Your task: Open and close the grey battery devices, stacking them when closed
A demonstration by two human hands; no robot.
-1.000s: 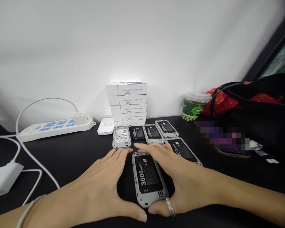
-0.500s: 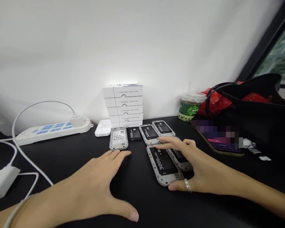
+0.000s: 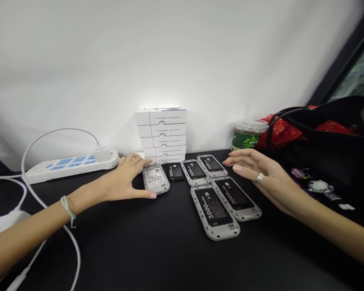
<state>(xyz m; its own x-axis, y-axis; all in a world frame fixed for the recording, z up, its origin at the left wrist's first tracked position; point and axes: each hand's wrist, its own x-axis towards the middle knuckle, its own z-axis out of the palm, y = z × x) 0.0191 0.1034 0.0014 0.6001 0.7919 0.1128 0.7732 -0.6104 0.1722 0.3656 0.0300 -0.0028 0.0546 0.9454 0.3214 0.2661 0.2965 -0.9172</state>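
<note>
Grey cases, five; boxes, probably five.

Wall: plain white, spanning the far side
Surface: black, reaching the wall
Window: far right, blurred green showing
Window frame: dark, slanted
Light: brightest patch low, mid-wall

Boxes behind battery (cup right)

From my remote station I make out a thin, pale green bracelet on the wrist of the left hand, its loose end dangling near, and a shiny, silver-coloured ring around the thumb of the right hand.
</note>
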